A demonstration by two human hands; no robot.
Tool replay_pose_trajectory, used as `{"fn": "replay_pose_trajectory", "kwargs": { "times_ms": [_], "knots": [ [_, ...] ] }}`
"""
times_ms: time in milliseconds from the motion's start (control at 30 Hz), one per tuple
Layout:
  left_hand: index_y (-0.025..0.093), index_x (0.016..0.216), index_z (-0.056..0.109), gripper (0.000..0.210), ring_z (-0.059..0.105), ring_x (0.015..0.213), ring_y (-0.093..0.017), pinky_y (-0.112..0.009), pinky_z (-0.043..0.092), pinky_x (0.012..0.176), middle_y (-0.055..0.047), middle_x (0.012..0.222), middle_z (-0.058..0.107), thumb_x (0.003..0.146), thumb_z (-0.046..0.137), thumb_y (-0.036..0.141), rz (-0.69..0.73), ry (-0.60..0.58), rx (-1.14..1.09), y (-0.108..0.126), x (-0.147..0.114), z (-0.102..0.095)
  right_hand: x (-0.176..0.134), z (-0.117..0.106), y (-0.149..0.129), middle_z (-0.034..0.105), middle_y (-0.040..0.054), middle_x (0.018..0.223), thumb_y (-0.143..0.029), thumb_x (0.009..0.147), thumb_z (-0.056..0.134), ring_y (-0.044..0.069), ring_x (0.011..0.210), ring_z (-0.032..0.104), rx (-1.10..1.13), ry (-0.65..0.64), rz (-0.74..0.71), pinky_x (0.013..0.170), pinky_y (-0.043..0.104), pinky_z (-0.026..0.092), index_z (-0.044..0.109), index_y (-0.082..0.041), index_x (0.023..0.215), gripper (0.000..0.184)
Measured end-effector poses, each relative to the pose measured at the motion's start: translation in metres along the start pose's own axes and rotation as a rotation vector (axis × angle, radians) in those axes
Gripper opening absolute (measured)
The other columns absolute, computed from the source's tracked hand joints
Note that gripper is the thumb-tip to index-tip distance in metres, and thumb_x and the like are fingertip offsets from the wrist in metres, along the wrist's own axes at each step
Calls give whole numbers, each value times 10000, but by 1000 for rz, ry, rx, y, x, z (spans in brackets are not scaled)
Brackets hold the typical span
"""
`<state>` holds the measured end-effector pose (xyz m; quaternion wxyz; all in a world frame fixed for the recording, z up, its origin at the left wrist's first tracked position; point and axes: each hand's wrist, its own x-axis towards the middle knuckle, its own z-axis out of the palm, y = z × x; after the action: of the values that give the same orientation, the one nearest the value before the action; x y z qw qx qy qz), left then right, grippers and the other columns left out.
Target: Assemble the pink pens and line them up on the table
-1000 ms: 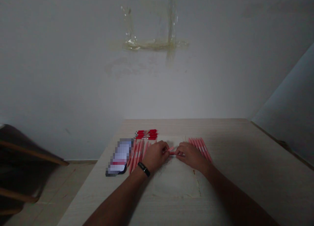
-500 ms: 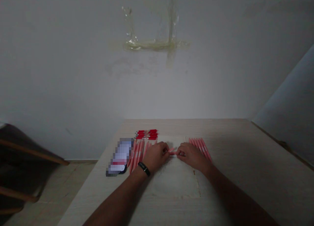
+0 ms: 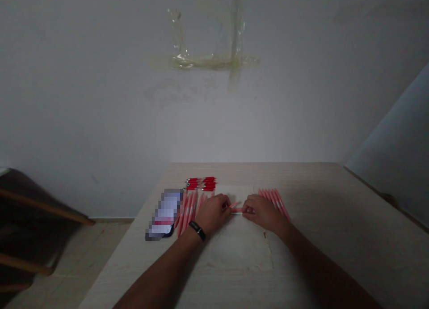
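My left hand (image 3: 213, 213), with a black band at its wrist, is closed with thumb and fingertips pinched on a pink pen (image 3: 237, 209). From the right, my right hand (image 3: 262, 212) pinches the other end of this pen. A thin white piece shows along its near side between the hands; I cannot tell whether it is part of the pen. Another pink tip sticks up at an angle by my left fingertips. Several pink pens (image 3: 188, 212) lie left of my left hand, partly hidden by it. More pink pens (image 3: 274, 201) lie in a row just beyond my right hand.
Several red pens (image 3: 201, 184) are stacked crosswise toward the back of the table (image 3: 301, 177). A phone (image 3: 166, 213), its screen blurred out, lies at the left. Behind the table rises a wall with old tape (image 3: 208, 64) on it. Dark wooden furniture (image 3: 30, 228) stands at far left.
My right hand has shifted very slightly to the right, and a little more of the pink pen shows between the hands. My left hand stays in place.
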<state>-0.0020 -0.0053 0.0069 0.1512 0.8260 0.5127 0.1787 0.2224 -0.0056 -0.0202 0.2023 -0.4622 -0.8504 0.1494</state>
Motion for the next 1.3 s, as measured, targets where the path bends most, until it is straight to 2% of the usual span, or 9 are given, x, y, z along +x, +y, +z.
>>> {"fn": "replay_pose_trajectory", "kwargs": {
  "times_ms": [367,733,1000,1133,1200,1300],
  "knots": [
    [181,843,668,182,587,721,-169,-259,348,605,-58,840,692,866,571,334,5,-7,16,-1,1,4,-1,4,-1,650,19,830,-187,806,714,167,816,589,3,3,24,738,258,407,705,-208,847,47],
    [185,840,663,197,586,717,-172,-258,354,602,-56,825,672,874,565,353,36,-11,17,-4,1,5,0,2,-6,638,19,805,-143,828,659,165,806,585,-23,13,-9,733,256,399,675,-190,797,58],
    [223,864,729,122,606,746,-173,-254,392,640,-40,841,657,810,619,220,275,-197,0,4,-2,1,-1,-10,0,633,17,818,-147,828,678,168,825,590,20,38,-25,742,267,404,671,-190,801,51],
    [222,844,733,108,599,718,-161,-254,389,625,-36,838,645,840,633,265,314,-245,-12,7,-3,0,-1,-14,7,621,5,813,-152,809,703,164,823,585,25,78,-18,752,273,404,678,-197,809,51],
    [211,848,720,131,595,729,-158,-250,395,631,-36,842,635,862,630,305,315,-224,-26,8,-2,-2,-1,-13,9,620,5,815,-159,811,703,165,825,583,24,87,-31,754,275,403,676,-196,810,47],
    [199,919,694,118,591,817,-167,-246,417,690,-40,896,634,881,618,280,280,-100,-56,7,0,-4,-1,-11,7,615,8,815,-149,815,699,168,823,579,31,101,-63,749,277,401,663,-193,796,60]
  ]
}}
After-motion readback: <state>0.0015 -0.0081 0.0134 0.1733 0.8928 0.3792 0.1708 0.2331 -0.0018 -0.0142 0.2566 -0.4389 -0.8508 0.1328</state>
